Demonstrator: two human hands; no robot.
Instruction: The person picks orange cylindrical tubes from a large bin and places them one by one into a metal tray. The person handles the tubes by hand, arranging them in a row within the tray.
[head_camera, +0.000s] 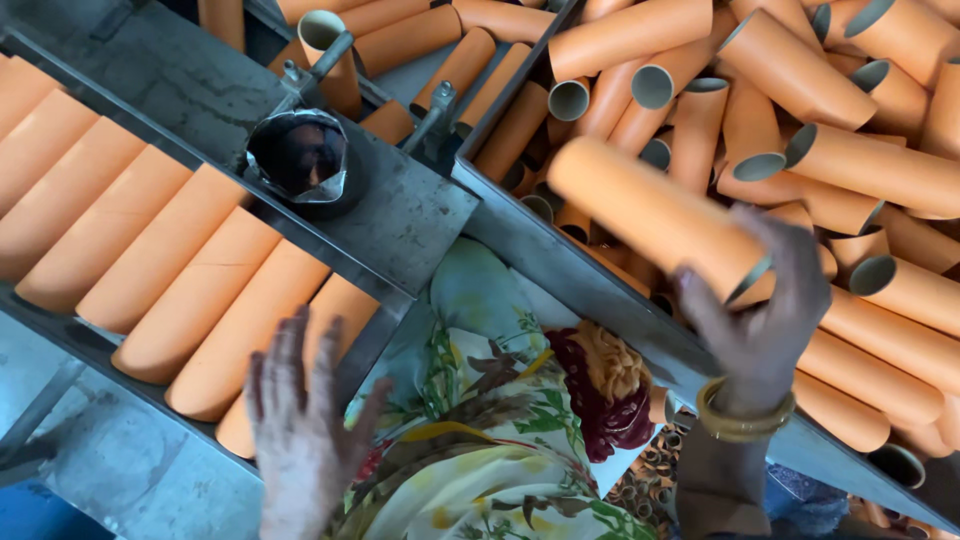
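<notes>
Floral cloth (490, 440), green, yellow and dark red, fills the six o'clock edge nearest the camera and is cut off by the frame, so its full shape stays unclear; at seven o'clock the left hand (300, 420) is blurred, its fingers spread wide and holding nothing, fingertips over the near ends of the row of orange tubes (150, 260); whether they touch is hard to tell. At four o'clock the right hand (765, 310), with a yellow bangle (745, 415) on its wrist, is closed around the near end of a single orange tube (650, 210); that tube runs from the fingers up toward eleven o'clock, raised above the pile, and its open end is partly hidden by the palm. A grey metal rail (590, 290) slants between the cloth and the bin at three o'clock, where a heap of orange tubes (840, 150) lies every way; many are covered by their neighbours. Toward ten o'clock the row sits side by side in a metal tray (180, 90); at eleven o'clock a dark round cup (300, 155) stands on the tray's grey plate, its contents too dim to make out; more tubes lie beyond at twelve o'clock, cut off at the top.
</notes>
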